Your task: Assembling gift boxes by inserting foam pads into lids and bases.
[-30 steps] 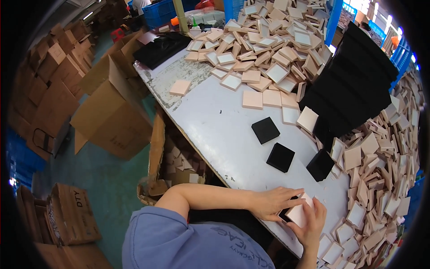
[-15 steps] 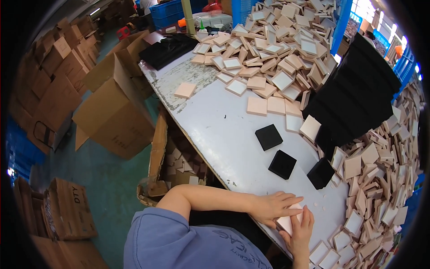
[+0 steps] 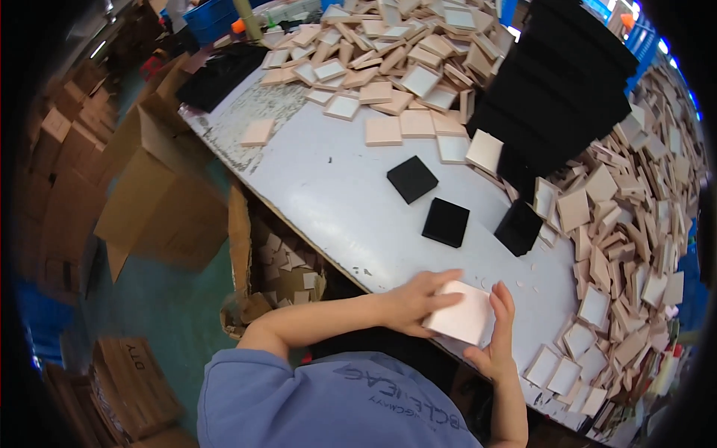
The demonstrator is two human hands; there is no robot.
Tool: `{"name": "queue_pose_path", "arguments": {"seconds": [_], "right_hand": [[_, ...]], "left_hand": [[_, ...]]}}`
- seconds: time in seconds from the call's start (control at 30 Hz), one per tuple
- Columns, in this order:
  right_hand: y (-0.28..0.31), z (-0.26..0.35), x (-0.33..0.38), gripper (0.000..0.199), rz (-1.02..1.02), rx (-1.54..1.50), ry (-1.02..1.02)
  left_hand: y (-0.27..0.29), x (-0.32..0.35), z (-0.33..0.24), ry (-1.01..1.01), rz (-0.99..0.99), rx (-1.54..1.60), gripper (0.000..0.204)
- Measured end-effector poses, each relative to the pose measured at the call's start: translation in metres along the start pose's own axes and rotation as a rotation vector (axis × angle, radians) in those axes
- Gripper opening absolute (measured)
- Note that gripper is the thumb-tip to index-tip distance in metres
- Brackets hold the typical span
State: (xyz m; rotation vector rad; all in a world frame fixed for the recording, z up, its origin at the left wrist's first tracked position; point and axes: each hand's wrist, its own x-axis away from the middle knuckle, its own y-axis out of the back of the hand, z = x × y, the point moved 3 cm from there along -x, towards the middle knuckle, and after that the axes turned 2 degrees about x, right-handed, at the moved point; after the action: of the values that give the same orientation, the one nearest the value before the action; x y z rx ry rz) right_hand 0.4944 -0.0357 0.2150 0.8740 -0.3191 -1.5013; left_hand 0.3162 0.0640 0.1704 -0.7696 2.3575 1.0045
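Observation:
Near the table's front edge I hold a pale pink square box piece point(image 3: 461, 312), its smooth flat face turned up. My left hand point(image 3: 418, 302) grips its left side, with fingers over the top edge. My right hand point(image 3: 497, 340) is closed around the right side, fingers by the far corner and thumb by the near one. Beyond my hands lie a black square box piece point(image 3: 446, 222), a second black square box piece point(image 3: 412, 179) and a third black piece point(image 3: 519, 227) beside the pile.
Pale box pieces point(image 3: 418, 56) are heaped along the far side of the white table point(image 3: 321, 187) and down the right. A tall black stack point(image 3: 553, 89) rises among them. A lone pale piece point(image 3: 258, 132) lies far left. Cardboard boxes point(image 3: 168, 201) stand on the floor to the left.
My hands have shifted their grip on the pale box piece, so more of its flat face shows. The right fingers moved to its side. The whole view has shifted and tilted.

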Motion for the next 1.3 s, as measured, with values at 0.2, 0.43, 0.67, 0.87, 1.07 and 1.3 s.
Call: {"name": "queue_pose_path", "arguments": {"seconds": [0.2,0.43,0.67,0.87,1.07,1.3], "right_hand": [[-0.009,-0.012,-0.057,0.067,-0.088,0.194,0.074],[-0.050,-0.032,-0.115,0.063,0.060,0.527,0.192],[-0.045,-0.058,-0.124,0.055,0.005,0.802,0.094],[-0.033,-0.053,-0.117,0.052,0.033,0.693,-0.037],[-0.031,-0.053,-0.127,0.037,0.032,0.618,0.004],[-0.028,-0.055,-0.124,0.005,-0.060,0.623,0.055]], "left_hand": [[0.067,0.116,-0.019,0.179,-0.584,-0.576,0.100],[0.125,0.213,-0.013,1.006,-1.065,-0.705,0.090],[0.180,0.042,0.082,0.475,-0.467,-0.429,0.049],[0.204,-0.074,0.198,0.572,0.129,-0.753,0.060],[0.203,-0.085,0.222,0.848,0.339,-0.861,0.080],[0.202,-0.083,0.163,0.572,0.002,-0.619,0.078]]}}
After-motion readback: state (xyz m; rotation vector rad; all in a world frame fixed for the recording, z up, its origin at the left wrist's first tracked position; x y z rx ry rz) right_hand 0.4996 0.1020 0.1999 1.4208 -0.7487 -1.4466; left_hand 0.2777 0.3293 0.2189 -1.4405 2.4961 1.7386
